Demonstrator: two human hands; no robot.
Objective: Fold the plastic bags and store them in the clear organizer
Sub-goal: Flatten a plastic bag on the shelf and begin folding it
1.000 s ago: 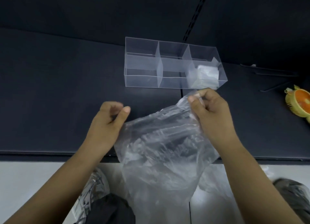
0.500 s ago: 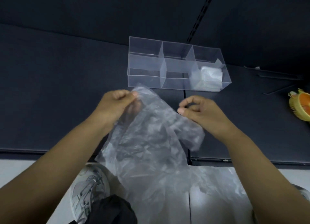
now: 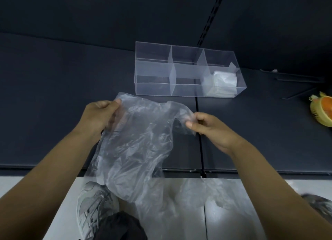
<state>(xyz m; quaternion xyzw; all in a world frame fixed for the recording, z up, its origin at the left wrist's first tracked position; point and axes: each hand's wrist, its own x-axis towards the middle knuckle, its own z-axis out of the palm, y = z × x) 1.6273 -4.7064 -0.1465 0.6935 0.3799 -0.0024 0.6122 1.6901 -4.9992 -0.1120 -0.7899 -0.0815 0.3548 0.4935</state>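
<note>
The left hand (image 3: 98,116) pinched the plastic bag (image 3: 136,146) at its upper left corner, between thumb and fingers. The bag hung crumpled between both grips. The right hand (image 3: 208,130) pinched its upper right corner. Beyond the grips stood the clear organizer (image 3: 152,89), with a folded bag (image 3: 222,80) in its right compartment.

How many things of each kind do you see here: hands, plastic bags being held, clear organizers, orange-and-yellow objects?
Hands: 2, left hand, right hand
Held plastic bag: 1
Clear organizer: 1
Orange-and-yellow object: 1
Total: 5
</note>
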